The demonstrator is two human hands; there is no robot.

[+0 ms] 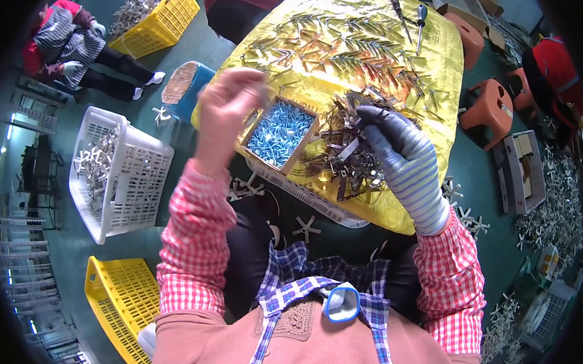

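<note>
My bare left hand [230, 110] is raised above the left edge of the yellow-covered table, near a cardboard box [297, 154] of small blue screw-like pieces [279, 132]. Its fingers are curled together and slightly blurred; whatever may be between them is too small to make out. A striped glove covers my right hand [401, 154], with dark fingertips. It is at the right side of a heap of bent metal clips [362, 169], its thumb and fingers closed around a thin metal strip [350, 148]. Several rows of metal pieces [364, 55] lie on the yellow sheet beyond.
Two screwdrivers [421, 27] lie at the table's far right. A white basket [138, 179] holding star-shaped metal parts and a yellow crate [124, 306] stand on the left. Orange stools [490, 111] are on the right. Another person [71, 45] is at the far left.
</note>
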